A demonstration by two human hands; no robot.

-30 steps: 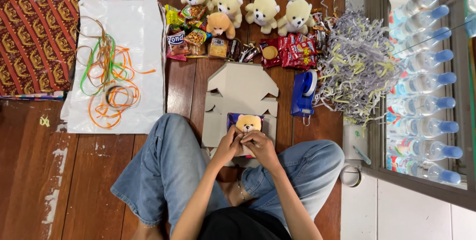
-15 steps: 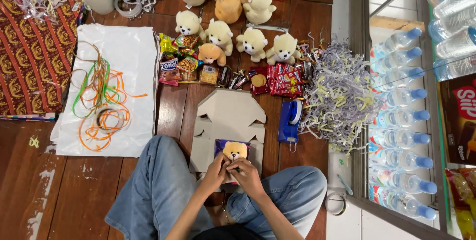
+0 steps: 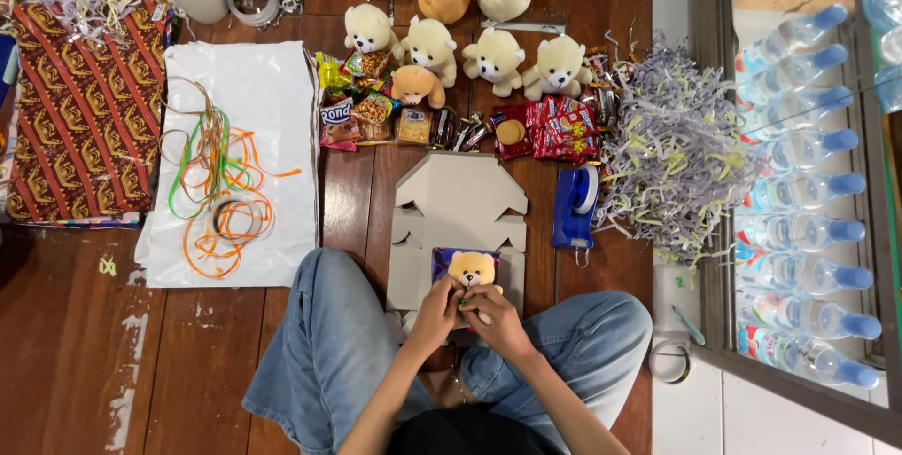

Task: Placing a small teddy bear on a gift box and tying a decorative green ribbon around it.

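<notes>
Both hands meet right in the middle here, over the lap of a person sitting cross-legged in jeans on a wooden floor (image 3: 216,389). The left hand (image 3: 438,312) and right hand (image 3: 495,316) are each closed on the lower half of a small tan teddy bear (image 3: 472,269), so the grip is clamped on the bear from both sides, fingers curled around its body while the head pokes out above them. Something small and green shows between the fingertips, too tiny to tell what it is.

Directly behind the grip, the bear sits against a purple box (image 3: 449,259), and that rests on an unfolded cardboard box (image 3: 458,206) lying flat just beyond the hands. Just right of the grip, beside the cardboard, is a blue tape dispenser (image 3: 574,208). Further out past the cardboard there's a row of snack packets (image 3: 451,121) and then a bunch of cream plush bears (image 3: 493,58). Well off to the left of the grip lies a white sheet (image 3: 254,88) with coloured ribbons (image 3: 218,187) on it. Off to the right is a heap of shredded paper (image 3: 672,154), and beyond that water bottles (image 3: 808,192) behind glass.
</notes>
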